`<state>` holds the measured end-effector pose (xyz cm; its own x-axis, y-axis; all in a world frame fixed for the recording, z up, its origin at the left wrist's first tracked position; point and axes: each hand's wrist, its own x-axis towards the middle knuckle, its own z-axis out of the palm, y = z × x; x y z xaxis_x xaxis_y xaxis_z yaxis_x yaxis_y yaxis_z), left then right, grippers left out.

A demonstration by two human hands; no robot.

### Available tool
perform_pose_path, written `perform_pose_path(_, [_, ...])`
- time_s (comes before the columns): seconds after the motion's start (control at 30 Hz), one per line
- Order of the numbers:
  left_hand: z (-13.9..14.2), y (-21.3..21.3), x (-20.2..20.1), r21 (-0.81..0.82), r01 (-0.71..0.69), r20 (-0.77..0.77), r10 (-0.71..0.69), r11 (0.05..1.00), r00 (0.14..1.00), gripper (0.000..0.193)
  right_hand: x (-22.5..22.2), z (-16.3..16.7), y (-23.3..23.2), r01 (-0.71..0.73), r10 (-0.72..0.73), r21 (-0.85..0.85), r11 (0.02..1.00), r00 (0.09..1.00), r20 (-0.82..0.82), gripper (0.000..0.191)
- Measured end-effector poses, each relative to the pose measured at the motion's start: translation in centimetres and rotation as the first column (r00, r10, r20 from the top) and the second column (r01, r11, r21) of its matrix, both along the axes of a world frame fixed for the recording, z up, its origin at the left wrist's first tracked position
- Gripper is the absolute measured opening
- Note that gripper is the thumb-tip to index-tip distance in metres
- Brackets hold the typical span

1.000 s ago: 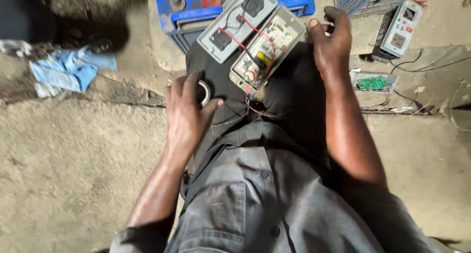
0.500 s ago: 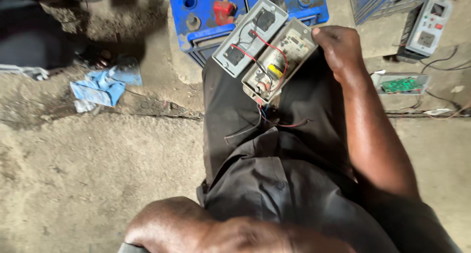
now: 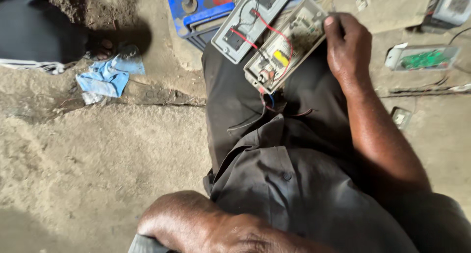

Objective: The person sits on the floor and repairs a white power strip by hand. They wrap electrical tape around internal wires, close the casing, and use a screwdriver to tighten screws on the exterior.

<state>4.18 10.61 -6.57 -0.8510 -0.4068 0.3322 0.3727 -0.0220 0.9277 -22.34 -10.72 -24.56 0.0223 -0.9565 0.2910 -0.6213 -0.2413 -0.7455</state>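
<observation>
An opened grey plastic box with a circuit board, a yellow part and red wires inside rests on the person's lap in the upper middle of the frame. Its lid lies flipped open just to the upper left, joined to it by the red wires. The right hand closes its grip on the box's upper right edge, fingers curled over the rim. The left hand is out of view; only the left forearm shows at the bottom of the frame, so its grip cannot be seen. Behind the box, at the top, sits a blue battery. A blue cloth lies on the dirt floor at the upper left. A small case with a green board lies at the upper right.
</observation>
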Motion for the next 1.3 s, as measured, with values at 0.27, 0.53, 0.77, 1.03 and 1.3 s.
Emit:
perform_pose_path(0.27, [-2.4,0.6,0.2,0.235,0.115,0.009,-0.120,0.965,0.993,0.055,0.0,-2.8,0.7,-0.028,0.028,-0.010,1.000,1.000,0.006,0.022])
perform_pose_path(0.53, [-5.2,0.4,0.2,0.398,0.173,-0.025,-0.178,0.901,0.984,0.047,1.2,-2.7,-0.4,-0.048,0.068,-0.255,0.966,0.995,0.070,0.020])
perform_pose_path(0.77, [-6.9,0.1,0.6,0.474,0.193,-0.049,-0.193,0.859,0.980,0.041,2.1,-3.5,-1.4,-0.114,0.132,-0.122,0.986,0.980,0.148,0.020])
perform_pose_path(1.03, [-8.5,0.3,2.2,0.567,0.228,-0.077,-0.225,0.791,0.971,0.034,3.4,-0.7,-0.9,-0.088,0.091,-0.053,0.995,0.995,0.046,0.011])
perform_pose_path(1.3, [-8.2,0.1,1.3,0.798,0.311,-0.175,-0.294,0.517,0.940,0.030,5.8,1.6,-0.3,-0.183,0.142,-0.103,0.978,0.936,-0.322,0.014])
